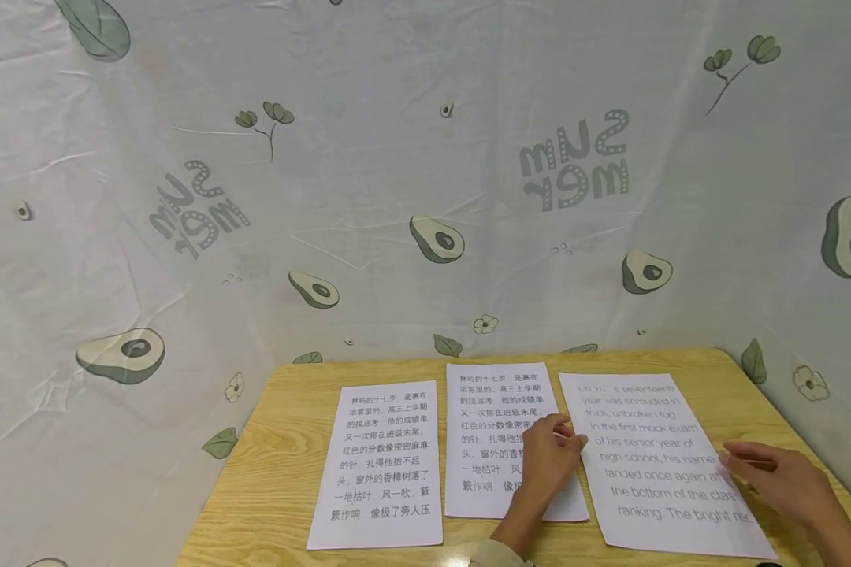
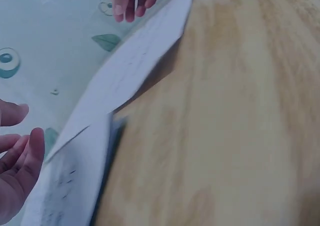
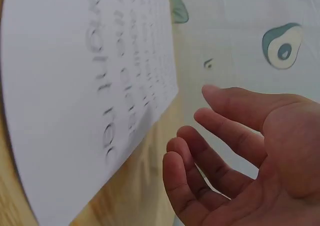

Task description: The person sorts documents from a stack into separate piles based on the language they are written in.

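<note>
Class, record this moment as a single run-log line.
left hand: empty, near left edge of English sheet | right hand: empty, near its right edge | left Chinese sheet, middle Chinese sheet: on table

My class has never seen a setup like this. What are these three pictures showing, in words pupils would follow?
No machine appears here, just a person's bare left hand and right hand. The wide picture comes from a camera worn on the head, looking forward and down. The other two come from cameras worn on the wrists, each watching its own hand. On the wood-grained table are a left sheet and middle sheet printed in Chinese, and a right sheet in English. Behind is a cloth printed with avocados. Neither hand appears to hold anything.
</note>
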### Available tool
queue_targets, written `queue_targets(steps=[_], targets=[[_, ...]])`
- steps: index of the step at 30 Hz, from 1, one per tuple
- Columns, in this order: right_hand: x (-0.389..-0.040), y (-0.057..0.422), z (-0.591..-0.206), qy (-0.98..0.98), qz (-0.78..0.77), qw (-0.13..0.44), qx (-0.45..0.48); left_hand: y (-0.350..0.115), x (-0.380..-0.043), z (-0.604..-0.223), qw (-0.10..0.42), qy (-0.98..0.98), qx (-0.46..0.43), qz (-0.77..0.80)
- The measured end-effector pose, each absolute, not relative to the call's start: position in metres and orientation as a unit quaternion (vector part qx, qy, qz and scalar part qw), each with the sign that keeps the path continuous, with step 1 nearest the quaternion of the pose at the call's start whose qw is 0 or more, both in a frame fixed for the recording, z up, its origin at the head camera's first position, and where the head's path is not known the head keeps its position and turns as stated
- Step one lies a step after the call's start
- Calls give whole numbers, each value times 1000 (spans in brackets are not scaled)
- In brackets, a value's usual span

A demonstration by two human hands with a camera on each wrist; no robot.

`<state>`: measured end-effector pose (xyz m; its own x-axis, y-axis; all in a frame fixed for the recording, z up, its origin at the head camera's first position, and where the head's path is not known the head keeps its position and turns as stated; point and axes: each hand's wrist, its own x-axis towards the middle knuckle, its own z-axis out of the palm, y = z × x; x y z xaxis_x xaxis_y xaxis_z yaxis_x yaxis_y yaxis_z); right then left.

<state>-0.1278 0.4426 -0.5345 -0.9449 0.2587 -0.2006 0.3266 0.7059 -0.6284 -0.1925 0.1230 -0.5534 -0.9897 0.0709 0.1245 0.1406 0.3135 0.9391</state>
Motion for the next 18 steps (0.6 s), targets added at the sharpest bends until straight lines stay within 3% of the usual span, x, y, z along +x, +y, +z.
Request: queue_targets(steps=[18], targets=[[-151,349,-523,886,-459,44,58,26,-205,-553,67,-820,-42,-567]])
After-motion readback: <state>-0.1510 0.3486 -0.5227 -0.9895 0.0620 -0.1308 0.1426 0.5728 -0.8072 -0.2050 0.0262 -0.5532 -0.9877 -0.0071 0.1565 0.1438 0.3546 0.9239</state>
